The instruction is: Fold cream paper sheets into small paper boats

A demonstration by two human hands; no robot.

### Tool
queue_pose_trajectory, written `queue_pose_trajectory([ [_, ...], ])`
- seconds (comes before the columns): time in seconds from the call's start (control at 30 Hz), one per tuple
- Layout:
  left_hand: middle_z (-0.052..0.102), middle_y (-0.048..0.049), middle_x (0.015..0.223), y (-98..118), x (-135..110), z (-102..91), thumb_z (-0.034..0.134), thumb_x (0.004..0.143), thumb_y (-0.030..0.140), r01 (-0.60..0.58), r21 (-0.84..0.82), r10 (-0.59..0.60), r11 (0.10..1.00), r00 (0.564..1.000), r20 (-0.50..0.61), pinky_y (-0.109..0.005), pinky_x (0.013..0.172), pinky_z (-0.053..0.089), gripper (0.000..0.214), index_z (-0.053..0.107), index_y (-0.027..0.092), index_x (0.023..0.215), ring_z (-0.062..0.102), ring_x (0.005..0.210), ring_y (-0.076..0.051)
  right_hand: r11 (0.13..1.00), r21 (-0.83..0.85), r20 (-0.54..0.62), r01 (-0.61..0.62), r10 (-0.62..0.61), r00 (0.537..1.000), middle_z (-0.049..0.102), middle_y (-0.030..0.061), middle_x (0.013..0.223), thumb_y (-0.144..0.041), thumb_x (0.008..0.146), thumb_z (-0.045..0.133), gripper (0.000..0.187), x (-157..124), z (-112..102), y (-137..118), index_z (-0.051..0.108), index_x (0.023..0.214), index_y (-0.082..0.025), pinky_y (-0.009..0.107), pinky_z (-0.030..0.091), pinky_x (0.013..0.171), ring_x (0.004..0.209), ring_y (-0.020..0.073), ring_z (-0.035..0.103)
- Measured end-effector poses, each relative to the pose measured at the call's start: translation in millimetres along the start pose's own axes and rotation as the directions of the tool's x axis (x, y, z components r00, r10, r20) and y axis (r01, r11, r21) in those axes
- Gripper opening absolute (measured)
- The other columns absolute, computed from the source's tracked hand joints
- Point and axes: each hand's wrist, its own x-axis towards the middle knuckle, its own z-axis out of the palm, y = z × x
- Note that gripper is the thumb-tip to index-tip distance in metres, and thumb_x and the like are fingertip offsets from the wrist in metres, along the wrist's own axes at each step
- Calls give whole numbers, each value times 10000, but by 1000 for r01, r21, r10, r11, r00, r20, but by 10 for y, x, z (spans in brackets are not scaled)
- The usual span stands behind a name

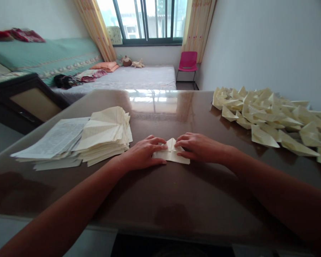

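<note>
A small cream sheet of paper (172, 156), folded to a peak at its far side, lies flat on the table in front of me. My left hand (147, 151) holds its left side, with fingertips on the upper fold and the thumb by the lower edge. From the other side, my right hand (196, 146) keeps fingertips on the right slope of the peak and its thumb lower down on the paper. Both hands' fingertips partly cover the paper's sides.
Left of my hands sits a stack of cream paper (104, 132), overlapping printed sheets (56, 137). Many folded paper boats (270, 110) crowd the right side of the glossy brown table (176, 192). Beyond it are a bed (144, 78) and a pink chair (188, 61).
</note>
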Motion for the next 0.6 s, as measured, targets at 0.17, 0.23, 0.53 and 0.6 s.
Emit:
queue_pose_trajectory([
  [0.17, 621, -56, 1252, 77, -21, -18, 595, 868, 423, -60, 73, 57, 996, 997, 48, -321, 949, 470, 411, 613, 219, 1223, 567, 1063, -204, 996, -80, 100, 28, -20, 995, 591, 159, 1270, -422, 821, 625, 578, -67, -57, -145, 541, 1299, -107, 407, 431, 925, 1101, 282, 532],
  [0.23, 643, -65, 1211, 122, -25, -2, 555, 895, 376, -97, 154, 93, 983, 995, 35, -321, 912, 488, 366, 612, 195, 1208, 570, 1039, -207, 991, -136, 123, 12, 5, 992, 577, 171, 1285, -363, 820, 615, 558, -63, -47, -213, 534, 1296, -83, 418, 434, 919, 1094, 286, 530],
  [0.53, 695, -48, 1036, 151, -31, 24, 430, 959, 297, -196, 303, 212, 933, 977, -23, -269, 739, 508, 267, 678, 205, 993, 580, 939, -179, 986, -165, 81, -4, 18, 997, 607, 140, 1237, -373, 876, 552, 415, -14, 51, -197, 600, 1213, -135, 405, 423, 908, 1057, 267, 520],
  [0.6, 696, -45, 1014, 139, -31, 17, 411, 969, 295, -195, 305, 208, 932, 978, -8, -252, 702, 495, 281, 678, 209, 952, 582, 916, -170, 985, -172, 75, -20, 34, 997, 611, 136, 1232, -371, 877, 551, 402, -14, 62, -205, 608, 1199, -137, 396, 419, 895, 1041, 263, 519],
])
